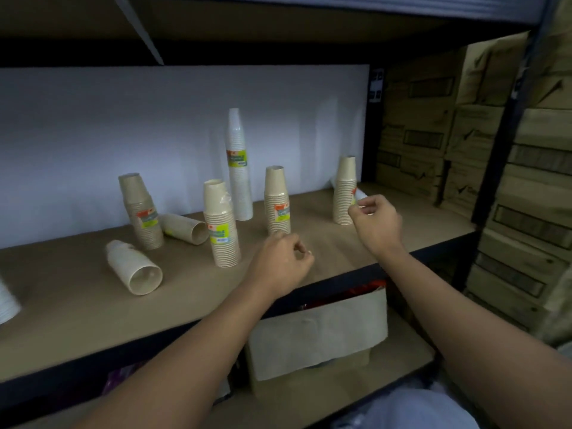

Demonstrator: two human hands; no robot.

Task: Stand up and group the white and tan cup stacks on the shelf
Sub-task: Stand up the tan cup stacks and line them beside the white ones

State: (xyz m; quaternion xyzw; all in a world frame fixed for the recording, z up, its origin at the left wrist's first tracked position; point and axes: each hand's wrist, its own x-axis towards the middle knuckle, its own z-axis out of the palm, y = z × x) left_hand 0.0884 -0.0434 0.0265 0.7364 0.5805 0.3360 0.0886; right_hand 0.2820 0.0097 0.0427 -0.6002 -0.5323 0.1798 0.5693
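Four tan cup stacks stand upright on the shelf [77,305]: one at the left [142,212], one in the middle [221,224], one right of it [277,201] and one at the far right [344,190]. Two tan stacks lie on their sides [184,227] [134,267]. A tall white stack [238,164] stands at the back. Another white stack [6,301] shows at the left edge. My left hand [281,261] hovers loosely curled in front of the third tan stack, holding nothing. My right hand [376,218] is loosely curled beside the far-right stack, fingertips close to it.
A white backing board [123,134] closes the shelf's rear. Cardboard cartons [433,134] are piled to the right behind a black upright post [501,150]. Below the shelf sits a cardboard box [318,332] on a lower board.
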